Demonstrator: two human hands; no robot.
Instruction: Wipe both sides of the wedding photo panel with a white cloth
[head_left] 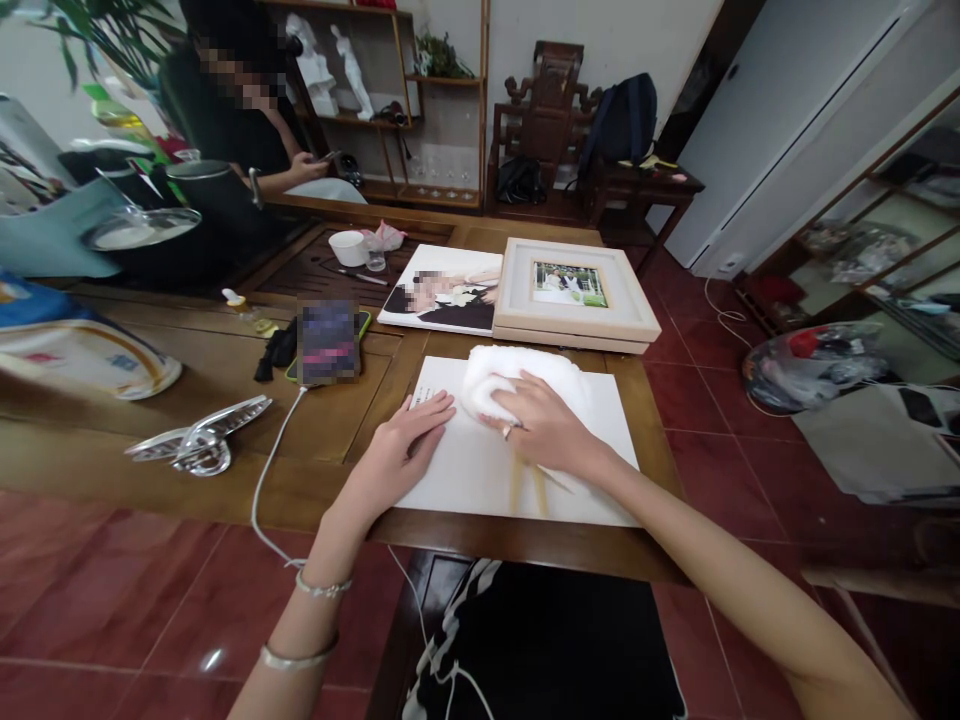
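Observation:
My left hand [403, 447] lies with its fingers stretched out on the left part of a flat white board [450, 485]. Small print shows near the board's upper left corner. A thick, fluffy white wad [517, 366] sits on the board's upper middle. Pressed into it is my right hand [541, 425], a ring on one finger and the fingers closed on the wad; their tips are partly sunk out of sight. Thin yellowish strips [538, 490] lie on the board just below my right hand.
Beyond the board lie a framed photo [634, 290] and a photo panel [450, 318]. Leftward are a phone [328, 342] with a white cable, a shiny silver clip-like object [202, 440] and a blue-and-white bag [75, 345]. Another person's hand [307, 168] holds a phone at the back.

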